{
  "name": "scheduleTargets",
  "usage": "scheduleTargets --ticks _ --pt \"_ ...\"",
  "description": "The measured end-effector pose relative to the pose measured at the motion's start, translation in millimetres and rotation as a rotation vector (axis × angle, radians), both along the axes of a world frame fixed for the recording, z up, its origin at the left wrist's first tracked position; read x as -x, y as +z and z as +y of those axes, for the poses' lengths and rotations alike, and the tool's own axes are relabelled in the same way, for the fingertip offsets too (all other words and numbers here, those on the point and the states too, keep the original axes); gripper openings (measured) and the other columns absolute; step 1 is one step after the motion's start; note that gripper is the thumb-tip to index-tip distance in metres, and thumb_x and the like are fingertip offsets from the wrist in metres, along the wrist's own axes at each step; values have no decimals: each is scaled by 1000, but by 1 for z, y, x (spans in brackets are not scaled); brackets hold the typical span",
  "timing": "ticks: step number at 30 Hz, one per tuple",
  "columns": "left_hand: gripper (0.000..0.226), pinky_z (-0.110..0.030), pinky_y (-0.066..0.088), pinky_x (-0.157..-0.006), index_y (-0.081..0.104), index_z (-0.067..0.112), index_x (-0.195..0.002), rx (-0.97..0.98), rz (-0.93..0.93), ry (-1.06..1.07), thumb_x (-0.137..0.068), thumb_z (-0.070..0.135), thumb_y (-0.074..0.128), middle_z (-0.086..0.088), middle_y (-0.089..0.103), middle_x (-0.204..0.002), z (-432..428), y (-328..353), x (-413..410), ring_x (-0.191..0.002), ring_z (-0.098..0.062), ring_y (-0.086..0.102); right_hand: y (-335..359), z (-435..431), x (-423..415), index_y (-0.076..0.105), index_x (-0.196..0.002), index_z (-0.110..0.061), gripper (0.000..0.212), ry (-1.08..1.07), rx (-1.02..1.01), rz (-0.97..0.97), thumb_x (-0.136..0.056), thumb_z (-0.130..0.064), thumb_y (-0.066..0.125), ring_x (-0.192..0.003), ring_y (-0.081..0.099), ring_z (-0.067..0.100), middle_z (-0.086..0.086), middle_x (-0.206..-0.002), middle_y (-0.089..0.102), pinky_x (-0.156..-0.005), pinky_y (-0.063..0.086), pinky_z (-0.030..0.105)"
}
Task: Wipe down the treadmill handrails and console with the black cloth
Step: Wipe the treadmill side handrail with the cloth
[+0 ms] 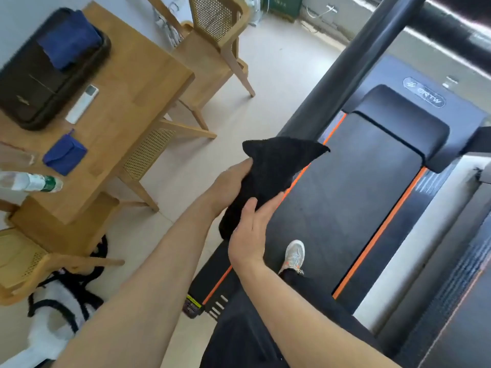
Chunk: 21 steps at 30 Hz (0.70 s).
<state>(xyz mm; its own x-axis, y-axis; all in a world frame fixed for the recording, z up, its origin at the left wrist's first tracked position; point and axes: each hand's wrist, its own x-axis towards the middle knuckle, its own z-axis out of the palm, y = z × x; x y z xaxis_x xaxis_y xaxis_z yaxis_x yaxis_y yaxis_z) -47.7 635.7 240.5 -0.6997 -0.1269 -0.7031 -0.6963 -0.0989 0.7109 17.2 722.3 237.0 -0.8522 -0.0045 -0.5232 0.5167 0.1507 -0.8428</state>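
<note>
At the left of the frame a wooden worktop [127, 83] carried a dark tray [34, 86] with a blue towel [69, 45] on it. Below these lay a white remote [82, 103], a folded blue cloth [65, 154] and a plastic bottle [29, 181] on its side. Wooden chairs [210, 49] stood round it.

At centre, the left hand [229, 185] gripped the black cloth [271, 168] from the left, its fingers hidden in the fabric. The cloth hung bunched at the lower end of the padded handrail [345, 70]; whether they touched could not be told. Just below, the right hand [248, 235] pinched the cloth's lower part, thumb on top and fingers [271, 204] along its right side. To the right ran the treadmill belt [345, 195], a pale shoe [293, 256] planted on it.
</note>
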Motion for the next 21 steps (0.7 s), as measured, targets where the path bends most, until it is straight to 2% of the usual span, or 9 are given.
scheduleTargets --ticks 2,4,6,8,10,13,15,19,21 --pt "45 -19 57 -80 72 18 -115 -12 -30 -67 -104 46 40 2 78 -102 -3 11 13 -92 -4 72 10 -14 10 -6 -161 -22 65 -247 141 -194 -109 -39 30 -152 3 0 -18 -164 -5 -124 4 25" --pt "46 -35 53 -98 69 22 -123 -9 -44 -130 -103 51 39 -1 75 -113 -4 15 28 -104 -15 71 15 -26 37 24 -159 -23 63 -551 312 -386 -104 -50 39 -150 26 13 -7 -165 23 -124 21 38" --pt "48 -41 46 -107 62 26 -134 32 -40 -175 -101 54 41 -1 70 -126 -2 16 44 -113 -17 66 14 -23 61 62 -132 -30 54 -717 475 -441 -91 -61 49 -126 59 22 -1 -143 59 -107 47 45" --pt "55 -40 41 -112 50 33 -145 58 2 -223 -97 58 41 3 61 -138 1 17 60 -123 -14 59 16 -11 78 73 -104 -30 43 -744 550 -417 -93 -60 46 -95 72 18 -2 -103 78 -75 61 33" --pt "58 -41 39 -114 43 38 -149 69 53 -271 -95 59 38 6 57 -142 5 16 70 -128 -14 55 9 0 92 74 -98 -27 45 -776 594 -360 -100 -57 39 -86 72 16 -2 -90 78 -69 59 29" --pt "52 -42 42 -112 50 39 -142 87 85 -222 -96 59 37 7 63 -135 8 8 68 -125 -13 59 0 -4 98 70 -120 -32 53 -780 506 -233 -85 -65 47 -107 69 17 -4 -113 75 -99 53 42" --pt "52 -44 43 -110 54 38 -137 94 95 -170 -93 61 39 6 65 -132 12 5 60 -124 -15 60 -5 -14 83 61 -133 -38 60 -744 387 -192 -80 -63 47 -117 63 12 -12 -123 70 -109 45 43" --pt "46 -36 52 -93 62 20 -132 3 46 -50 -103 48 40 4 75 -107 14 12 39 -102 -11 70 16 -24 51 47 -119 -46 24 -671 247 -126 -102 -30 44 -108 53 -3 -28 -113 55 -97 37 14" --pt "52 -39 54 -93 69 14 -123 -19 -67 -6 -99 53 45 0 77 -101 8 7 27 -98 -16 72 18 -21 51 43 -121 -40 21 -587 226 -153 -105 -27 42 -108 54 5 -23 -112 55 -92 37 16"
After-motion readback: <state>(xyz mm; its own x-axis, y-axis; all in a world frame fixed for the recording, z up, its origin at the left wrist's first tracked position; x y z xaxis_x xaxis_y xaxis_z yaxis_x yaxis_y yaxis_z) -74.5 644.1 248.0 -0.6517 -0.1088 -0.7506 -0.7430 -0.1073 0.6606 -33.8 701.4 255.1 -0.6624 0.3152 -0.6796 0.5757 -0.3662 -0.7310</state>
